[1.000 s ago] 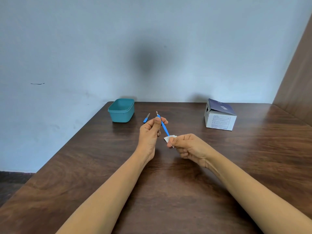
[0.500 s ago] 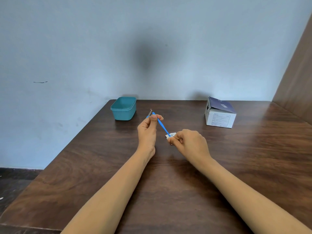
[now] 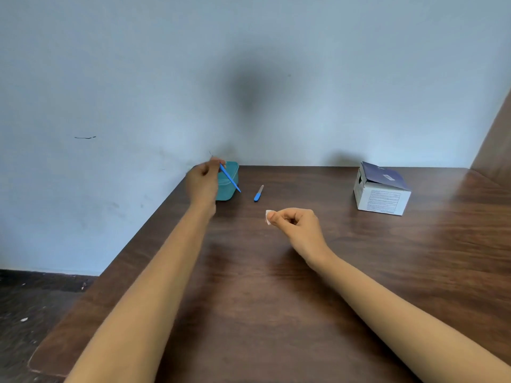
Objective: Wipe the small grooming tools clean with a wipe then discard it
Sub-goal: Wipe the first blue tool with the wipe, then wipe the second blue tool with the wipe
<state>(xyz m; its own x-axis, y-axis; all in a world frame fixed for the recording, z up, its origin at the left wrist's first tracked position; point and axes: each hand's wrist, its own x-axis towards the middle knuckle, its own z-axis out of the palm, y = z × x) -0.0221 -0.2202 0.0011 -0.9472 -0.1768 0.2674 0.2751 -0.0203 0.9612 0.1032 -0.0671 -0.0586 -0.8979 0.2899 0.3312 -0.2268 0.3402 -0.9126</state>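
My left hand (image 3: 203, 181) pinches a thin blue-handled grooming tool (image 3: 229, 179) and holds it over the teal plastic tub (image 3: 231, 172) at the table's far left corner; the tool's metal tip points up and to the left. My right hand (image 3: 297, 225) sits above the middle of the table and pinches a small folded white wipe (image 3: 268, 216) between thumb and fingers. A second blue-handled tool (image 3: 258, 193) lies on the table between the tub and my right hand, touched by neither hand.
An open white and dark blue cardboard box (image 3: 381, 190) stands at the back right. The brown wooden table (image 3: 276, 299) meets a pale wall behind and a wooden panel (image 3: 495, 139) on the right. Its left edge drops to a dark floor.
My left hand has carried the blue tool away from the wipe, back and left to the teal tub. My right hand keeps the wipe and has stayed near the middle.
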